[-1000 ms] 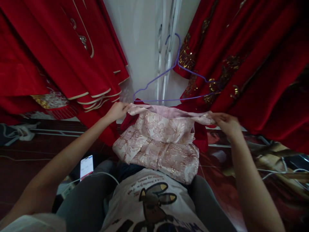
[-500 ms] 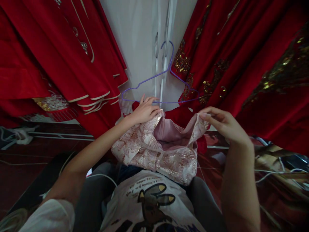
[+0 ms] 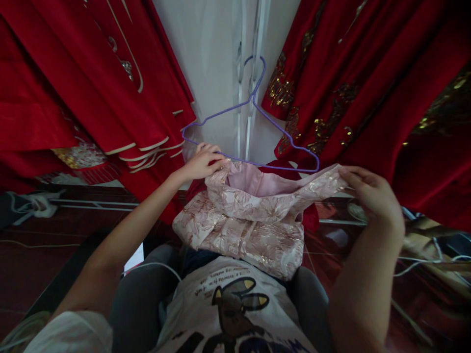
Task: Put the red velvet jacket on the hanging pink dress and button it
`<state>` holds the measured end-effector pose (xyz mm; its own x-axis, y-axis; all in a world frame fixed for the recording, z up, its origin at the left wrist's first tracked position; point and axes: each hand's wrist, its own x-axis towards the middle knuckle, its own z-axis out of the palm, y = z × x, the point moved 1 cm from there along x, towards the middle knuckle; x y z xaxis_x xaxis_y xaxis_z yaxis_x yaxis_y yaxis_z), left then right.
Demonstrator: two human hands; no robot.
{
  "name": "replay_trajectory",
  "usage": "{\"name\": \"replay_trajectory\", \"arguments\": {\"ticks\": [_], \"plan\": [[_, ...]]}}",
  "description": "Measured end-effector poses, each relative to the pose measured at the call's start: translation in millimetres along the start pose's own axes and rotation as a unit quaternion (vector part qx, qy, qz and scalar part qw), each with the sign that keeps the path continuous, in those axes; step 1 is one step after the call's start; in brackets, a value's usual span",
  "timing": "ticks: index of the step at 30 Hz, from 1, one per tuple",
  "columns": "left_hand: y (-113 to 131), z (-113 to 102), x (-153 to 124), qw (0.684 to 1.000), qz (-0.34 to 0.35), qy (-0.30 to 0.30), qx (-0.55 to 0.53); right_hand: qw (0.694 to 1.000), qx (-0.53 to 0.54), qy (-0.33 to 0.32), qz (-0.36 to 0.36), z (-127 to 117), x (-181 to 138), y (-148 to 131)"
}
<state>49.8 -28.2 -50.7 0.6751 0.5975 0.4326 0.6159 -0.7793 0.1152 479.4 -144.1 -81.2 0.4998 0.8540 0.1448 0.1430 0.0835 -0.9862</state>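
A pale pink and gold brocade garment [image 3: 243,235] lies bunched across my lap, its smooth pink lining [image 3: 250,179] showing at the open top edge. My left hand [image 3: 204,161] pinches the left end of that edge. The bottom bar of a purple hanger [image 3: 226,107] runs in at the left fingers; whether they grip it too I cannot tell. At the far right end of the edge, my right hand [image 3: 368,189] pinches a corner between thumb and fingers. The edge is stretched between both hands, just below the hanger, which stands tilted with its hook up.
Red garments with silver trim [image 3: 121,88] hang at the left, and others with gold sequins [image 3: 283,90] at the right. White cabinet doors [image 3: 217,59] stand behind. A metal rail [image 3: 99,203] runs low at the left. Cords and clutter [image 3: 427,250] lie at the right.
My hands have moved apart, the left one leftward and the right one rightward, pulling the garment's top edge wider. The hanger has tilted, its right end lower.
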Motion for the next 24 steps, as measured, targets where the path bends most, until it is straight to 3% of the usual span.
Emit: {"name": "replay_trajectory", "arguments": {"ticks": [15,21,24], "plan": [[12,2,-3,0.999,0.015,-0.001,0.049,0.988,-0.011,0.034,-0.15,28,-8,-27],[25,4,-2,0.997,0.014,-0.015,0.08,0.952,-0.095,0.045,-0.286,39,8,-55],[23,0,-5,0.996,0.011,-0.007,0.088,0.946,-0.124,0.061,-0.292,36,14,-52]]}}
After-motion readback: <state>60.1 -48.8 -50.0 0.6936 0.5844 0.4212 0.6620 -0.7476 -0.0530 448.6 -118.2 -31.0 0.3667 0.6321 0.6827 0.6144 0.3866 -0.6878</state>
